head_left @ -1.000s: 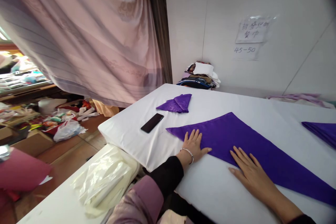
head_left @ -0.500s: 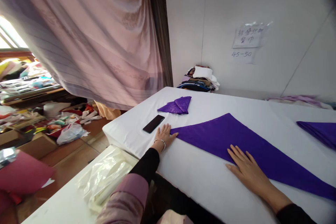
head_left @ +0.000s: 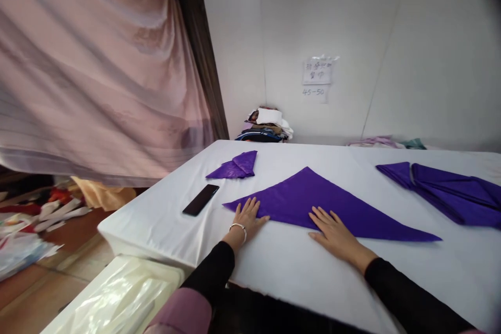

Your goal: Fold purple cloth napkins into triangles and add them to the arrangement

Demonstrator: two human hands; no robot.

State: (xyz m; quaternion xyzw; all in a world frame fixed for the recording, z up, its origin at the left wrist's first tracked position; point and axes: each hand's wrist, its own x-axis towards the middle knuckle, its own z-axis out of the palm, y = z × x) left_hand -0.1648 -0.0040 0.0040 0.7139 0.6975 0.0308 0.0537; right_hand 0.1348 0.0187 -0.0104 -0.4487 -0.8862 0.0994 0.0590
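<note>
A purple cloth napkin [head_left: 305, 193] lies folded into a wide triangle on the white-covered table [head_left: 297, 271], its long edge toward me. My left hand [head_left: 247, 217] rests open on that edge near the left corner, fingers spread; a bracelet circles the wrist. Near the middle of the same edge, my right hand [head_left: 332, 232] lies flat with fingers stretched over the cloth. Beyond my left hand is a smaller folded purple napkin [head_left: 237, 165]. A black phone [head_left: 201, 200] lies to the left of that hand.
More folded purple napkins [head_left: 457, 193] lie at the table's right. A clothes pile [head_left: 266, 124] stands by the wall, below a handwritten paper sign [head_left: 317, 72]. A pink curtain [head_left: 97, 62] hangs at left. Clear plastic [head_left: 121, 292] covers something on a lower surface at front left.
The view has swung to the right, showing more of the napkins there. My left hand now lies farther in from the triangle's left corner; my right hand still rests on the lower edge.
</note>
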